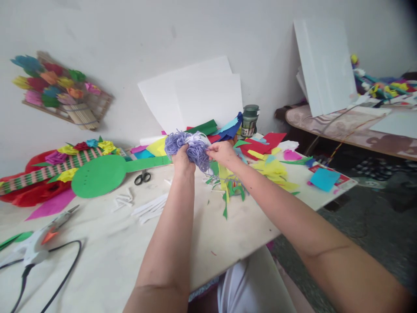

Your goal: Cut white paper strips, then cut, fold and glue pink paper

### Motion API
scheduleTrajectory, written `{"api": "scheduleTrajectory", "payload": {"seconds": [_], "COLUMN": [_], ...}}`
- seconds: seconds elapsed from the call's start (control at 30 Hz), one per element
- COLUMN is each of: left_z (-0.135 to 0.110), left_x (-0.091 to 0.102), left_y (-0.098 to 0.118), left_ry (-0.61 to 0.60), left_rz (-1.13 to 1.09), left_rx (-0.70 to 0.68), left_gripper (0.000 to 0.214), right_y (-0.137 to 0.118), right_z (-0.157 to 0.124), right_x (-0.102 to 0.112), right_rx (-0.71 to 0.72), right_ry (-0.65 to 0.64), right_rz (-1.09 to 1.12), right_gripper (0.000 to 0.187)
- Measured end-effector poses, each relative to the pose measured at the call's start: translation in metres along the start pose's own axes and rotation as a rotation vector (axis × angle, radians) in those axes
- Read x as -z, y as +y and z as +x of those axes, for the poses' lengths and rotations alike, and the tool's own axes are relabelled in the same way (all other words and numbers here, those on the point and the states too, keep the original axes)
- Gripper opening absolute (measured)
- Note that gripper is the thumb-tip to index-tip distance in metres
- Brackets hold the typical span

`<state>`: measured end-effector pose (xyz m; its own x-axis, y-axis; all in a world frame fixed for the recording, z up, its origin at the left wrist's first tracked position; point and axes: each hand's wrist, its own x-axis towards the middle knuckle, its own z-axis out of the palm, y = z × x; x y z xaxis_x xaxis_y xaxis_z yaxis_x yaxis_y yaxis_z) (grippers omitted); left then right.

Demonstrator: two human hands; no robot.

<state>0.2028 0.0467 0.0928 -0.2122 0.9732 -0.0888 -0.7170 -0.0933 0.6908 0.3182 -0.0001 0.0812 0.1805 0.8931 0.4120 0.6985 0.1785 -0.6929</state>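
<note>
The right hand's (223, 153) thumb and forefinger pinch the right edge of a purple-and-white bundle of yarn (176, 142), while the left hand (183, 160) grips its near side with the thumb on top, its other fingers mostly hidden. The yarn is held above the back part of the table (198, 243), with green and yellow paper scraps (273, 171) to its right and scissors (142, 177) and a green paper banjo shape (99, 176) to its left. Farther out are a glue gun (41, 241) at the near left, a dark-lidded jar (250, 121) and white sheets (208, 95) against the wall.
</note>
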Motion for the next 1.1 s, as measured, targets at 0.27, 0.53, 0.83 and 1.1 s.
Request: {"api": "scheduleTrajectory", "payload": {"seconds": [0.27, 0.53, 0.83, 1.1], "left_z": [0.011, 0.020, 0.007, 0.021], "left_x": [0.005, 0.009, 0.005, 0.012], "left_y": [0.003, 0.008, 0.019, 0.025], "left_ry": [-0.004, -0.079, -0.159, -0.146], "left_rz": [-0.017, -0.083, -0.122, -0.178], "left_rx": [-0.045, 0.055, 0.195, 0.118], "left_gripper": [0.031, 0.028, 0.023, 0.016], "right_y": [0.019, 0.030, 0.029, 0.049], "right_z": [-0.003, -0.007, 0.003, -0.002], "right_x": [0.021, 0.061, 0.040, 0.067], "right_rx": [-0.038, -0.080, 0.191, -0.065], "right_ry": [-0.053, -0.165, -0.078, -0.114], "right_rz": [-0.041, -0.770, -0.363, -0.712], "right_gripper": [0.020, 0.022, 0.034, 0.023]}}
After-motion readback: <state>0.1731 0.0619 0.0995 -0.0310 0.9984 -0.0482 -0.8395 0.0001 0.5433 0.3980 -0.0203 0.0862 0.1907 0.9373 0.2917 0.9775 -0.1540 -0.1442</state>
